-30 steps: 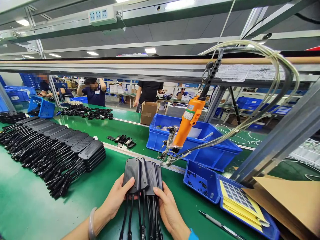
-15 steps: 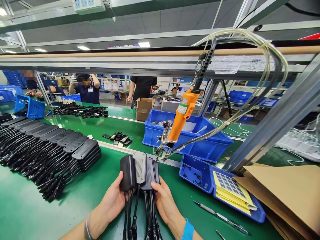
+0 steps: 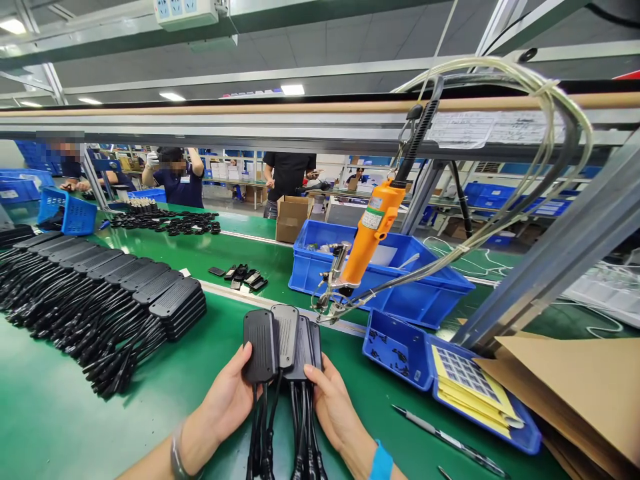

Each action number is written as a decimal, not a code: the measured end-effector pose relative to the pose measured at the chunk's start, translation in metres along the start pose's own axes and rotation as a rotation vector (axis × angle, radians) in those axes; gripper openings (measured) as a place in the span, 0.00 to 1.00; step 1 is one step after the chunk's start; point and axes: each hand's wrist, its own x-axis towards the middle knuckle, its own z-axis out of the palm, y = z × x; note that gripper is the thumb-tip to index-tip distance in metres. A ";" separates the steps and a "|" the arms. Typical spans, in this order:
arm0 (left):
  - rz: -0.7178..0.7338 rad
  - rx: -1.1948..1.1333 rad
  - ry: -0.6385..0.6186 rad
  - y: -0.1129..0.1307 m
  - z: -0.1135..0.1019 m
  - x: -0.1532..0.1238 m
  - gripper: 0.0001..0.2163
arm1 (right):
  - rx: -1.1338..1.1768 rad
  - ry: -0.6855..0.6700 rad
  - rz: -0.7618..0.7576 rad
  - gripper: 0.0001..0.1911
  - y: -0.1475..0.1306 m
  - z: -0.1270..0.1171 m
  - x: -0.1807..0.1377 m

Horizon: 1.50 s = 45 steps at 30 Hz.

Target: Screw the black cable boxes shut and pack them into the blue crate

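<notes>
Between my two hands is a fanned bunch of flat black power adapters (image 3: 260, 347), their short cables hanging down towards me. My left hand (image 3: 234, 387) is closed on the left side of the bunch, thumb on the front adapter's edge. On the right side, my right hand (image 3: 333, 400) grips the adapters (image 3: 303, 350), its thumb pressed on a ribbed face. One adapter (image 3: 286, 333) in the middle stands a little higher and catches the light. The rear adapters are partly hidden. To the left, stacked adapters (image 3: 177, 300) lie in a long row with cables towards me.
An orange electric screwdriver (image 3: 373, 230) hangs before a large blue bin (image 3: 320, 267). A small blue tray (image 3: 395, 380) holds screws, beside yellow label sheets (image 3: 470, 387). A pen (image 3: 445, 437) and cardboard (image 3: 575, 373) lie right. Small black parts (image 3: 245, 277) lie behind. Co-workers (image 3: 180, 177) are beyond.
The whole view has shifted slightly, so the scene sits a little further right. The left front adapter has turned more face-on to me. Both hands keep their hold.
</notes>
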 end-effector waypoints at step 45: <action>0.542 0.938 -0.183 -0.011 -0.024 0.011 0.52 | -0.496 -0.114 -0.357 0.31 0.020 -0.001 -0.014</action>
